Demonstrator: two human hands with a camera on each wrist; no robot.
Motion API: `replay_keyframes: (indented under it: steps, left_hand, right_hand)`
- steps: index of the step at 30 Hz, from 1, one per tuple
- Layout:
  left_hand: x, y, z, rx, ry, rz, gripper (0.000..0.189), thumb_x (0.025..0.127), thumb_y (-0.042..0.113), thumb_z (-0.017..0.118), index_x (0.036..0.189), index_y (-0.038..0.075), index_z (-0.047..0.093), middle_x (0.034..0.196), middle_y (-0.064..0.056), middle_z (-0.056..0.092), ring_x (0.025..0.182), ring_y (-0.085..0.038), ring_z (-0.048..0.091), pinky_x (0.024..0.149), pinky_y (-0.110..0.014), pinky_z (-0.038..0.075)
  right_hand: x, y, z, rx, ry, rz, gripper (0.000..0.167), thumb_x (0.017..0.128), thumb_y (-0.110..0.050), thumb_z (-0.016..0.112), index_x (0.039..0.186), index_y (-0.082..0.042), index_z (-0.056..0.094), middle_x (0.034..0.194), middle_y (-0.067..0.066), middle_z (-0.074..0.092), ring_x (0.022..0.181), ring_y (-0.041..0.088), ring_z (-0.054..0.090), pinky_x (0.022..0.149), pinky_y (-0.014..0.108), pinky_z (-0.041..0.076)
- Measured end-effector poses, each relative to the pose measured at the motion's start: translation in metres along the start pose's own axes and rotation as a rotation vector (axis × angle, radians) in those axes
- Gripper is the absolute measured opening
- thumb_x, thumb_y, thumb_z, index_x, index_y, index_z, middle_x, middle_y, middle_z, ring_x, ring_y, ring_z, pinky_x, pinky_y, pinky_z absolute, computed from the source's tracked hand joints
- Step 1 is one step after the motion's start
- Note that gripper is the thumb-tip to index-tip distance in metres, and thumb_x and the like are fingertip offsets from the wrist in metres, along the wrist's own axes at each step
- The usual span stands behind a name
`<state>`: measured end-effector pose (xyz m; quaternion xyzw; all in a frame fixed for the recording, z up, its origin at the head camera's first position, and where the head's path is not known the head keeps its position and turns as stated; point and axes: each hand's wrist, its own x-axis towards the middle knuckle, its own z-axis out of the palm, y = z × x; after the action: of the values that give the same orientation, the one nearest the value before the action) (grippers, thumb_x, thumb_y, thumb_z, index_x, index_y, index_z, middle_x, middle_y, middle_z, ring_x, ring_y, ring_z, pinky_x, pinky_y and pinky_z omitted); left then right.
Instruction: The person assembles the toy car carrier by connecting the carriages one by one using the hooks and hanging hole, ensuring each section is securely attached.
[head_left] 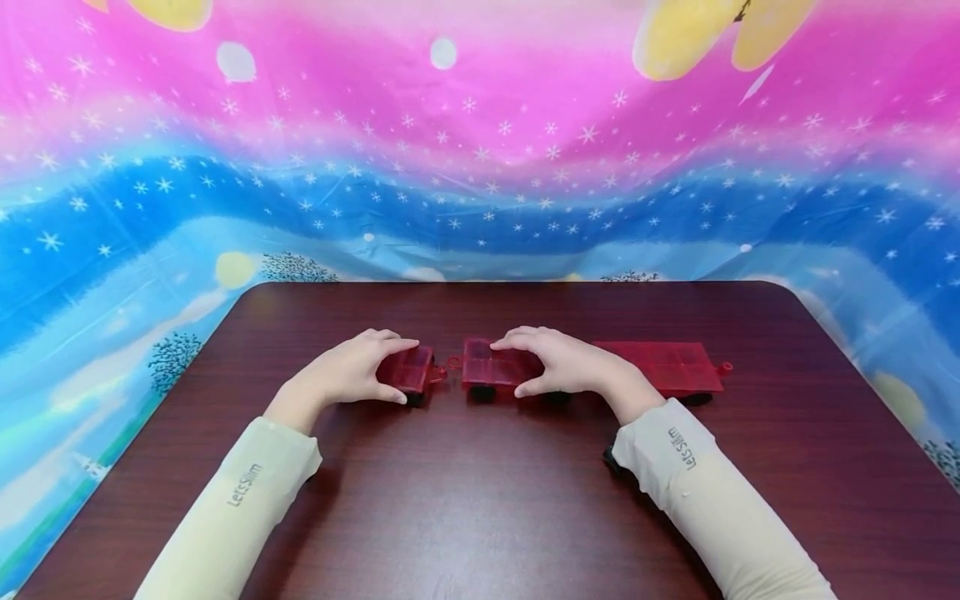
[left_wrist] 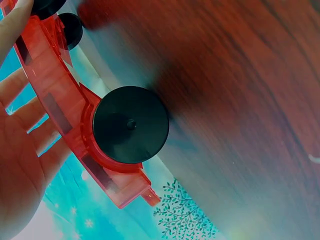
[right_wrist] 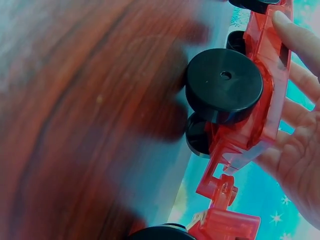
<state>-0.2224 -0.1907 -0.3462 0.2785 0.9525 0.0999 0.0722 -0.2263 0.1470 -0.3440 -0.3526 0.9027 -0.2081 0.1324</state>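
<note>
A translucent red toy wagon (head_left: 414, 368) with black wheels stands at the left of the table, held by my left hand (head_left: 333, 371), thumb on its near side and fingers over the far side. In the left wrist view the wagon (left_wrist: 70, 110) shows a large black wheel. My right hand (head_left: 573, 364) grips a second red toy vehicle (head_left: 480, 365) to its right. A small gap lies between the facing hooks of these two. Behind my right wrist stands a longer red wagon (head_left: 678, 367). The right wrist view shows a red hook coupling (right_wrist: 222, 190) joining it to the second vehicle.
The vehicles stand in a row on a dark brown wooden table (head_left: 465, 492). A pink and blue snowflake-patterned cloth (head_left: 480, 183) hangs behind and beside it. A small black object (head_left: 613, 460) shows under the right cuff.
</note>
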Motion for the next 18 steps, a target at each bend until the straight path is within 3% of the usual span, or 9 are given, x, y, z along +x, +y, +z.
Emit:
replay_keyframes:
  steps: [18]
  left_hand:
    - [0.011,0.006,0.002,0.018,0.008,0.026,0.086,0.076,0.047,0.083,0.148,0.015,0.049,0.141,-0.015,0.054,0.128,-0.032,0.051,0.105,-0.050,0.048]
  right_hand:
    - [-0.001,0.003,0.000,0.013,0.007,-0.009,0.069,0.086,-0.030,0.078,0.148,-0.019,0.048,0.155,0.013,0.040,0.145,0.033,0.036,0.117,0.056,0.032]
